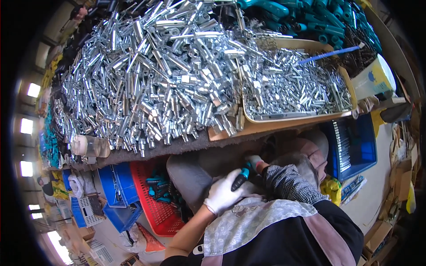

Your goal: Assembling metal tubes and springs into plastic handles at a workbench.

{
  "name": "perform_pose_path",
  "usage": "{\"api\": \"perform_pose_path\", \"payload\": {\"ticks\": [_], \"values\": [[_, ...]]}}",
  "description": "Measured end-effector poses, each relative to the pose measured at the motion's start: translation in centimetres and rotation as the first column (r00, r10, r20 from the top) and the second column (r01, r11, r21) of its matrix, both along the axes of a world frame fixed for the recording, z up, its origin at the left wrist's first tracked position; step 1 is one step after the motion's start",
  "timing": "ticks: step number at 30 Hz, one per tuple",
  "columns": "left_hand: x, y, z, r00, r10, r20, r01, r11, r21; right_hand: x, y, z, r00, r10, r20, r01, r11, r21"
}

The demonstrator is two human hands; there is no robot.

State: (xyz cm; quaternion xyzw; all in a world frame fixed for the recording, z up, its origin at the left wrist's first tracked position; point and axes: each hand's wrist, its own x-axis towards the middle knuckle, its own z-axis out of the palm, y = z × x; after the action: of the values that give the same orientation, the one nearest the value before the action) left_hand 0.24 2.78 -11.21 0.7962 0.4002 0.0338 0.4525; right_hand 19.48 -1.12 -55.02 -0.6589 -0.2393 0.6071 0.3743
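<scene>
A clear plastic jar [95, 147] lies on its side at the front edge of a workbench, above blue plastic bins [129, 179] on the floor. A red perforated plastic basket [141, 195] of teal-and-black pieces [162, 190] stands beside the seated person's leg, probably for easy reach. A broad heap of shiny silver metal fittings [168, 80] spreads over the bench, seemingly left loose for picking by hand. The white-gloved left hand [223, 195] holds a black-and-teal handled piece [240, 179] above the lap, fingers closed around its black grip, apparently to steady it with the teal end toward the right hand [254, 162]. That gloved hand is near the teal end; whether its fingers hold anything cannot be told. Farther right, a shallow, tan-rimmed tray [347, 80] likely separates smaller silver parts [293, 84] from the heap; below it stands a deep blue plastic bin [368, 153].
</scene>
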Motion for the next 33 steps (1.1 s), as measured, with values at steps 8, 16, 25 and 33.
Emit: {"api": "perform_pose_path", "payload": {"ticks": [8, 16, 25, 33], "values": [[-0.3, -1.9, -1.5, 0.993, 0.087, -0.078, -0.083, 0.995, 0.047, -1.3, 2.3, 8.7, 0.901, 0.421, 0.106, -0.333, 0.828, -0.451], [1.3, -2.1, -2.3, 0.992, 0.11, -0.057, -0.101, 0.984, 0.149, 0.5, 3.1, 4.7, 0.439, 0.772, 0.459, -0.637, 0.628, -0.447], [2.6, -2.6, -7.0, 0.961, 0.167, -0.219, -0.178, 0.983, -0.033, -1.6, 4.3, 25.0, 0.964, 0.076, -0.254, -0.09, 0.995, -0.042], [4.0, -2.6, -13.1, 0.935, 0.257, -0.245, -0.278, 0.959, -0.054, -4.0, 3.0, 26.1, 0.979, -0.141, 0.148, 0.094, 0.953, 0.287]]}}
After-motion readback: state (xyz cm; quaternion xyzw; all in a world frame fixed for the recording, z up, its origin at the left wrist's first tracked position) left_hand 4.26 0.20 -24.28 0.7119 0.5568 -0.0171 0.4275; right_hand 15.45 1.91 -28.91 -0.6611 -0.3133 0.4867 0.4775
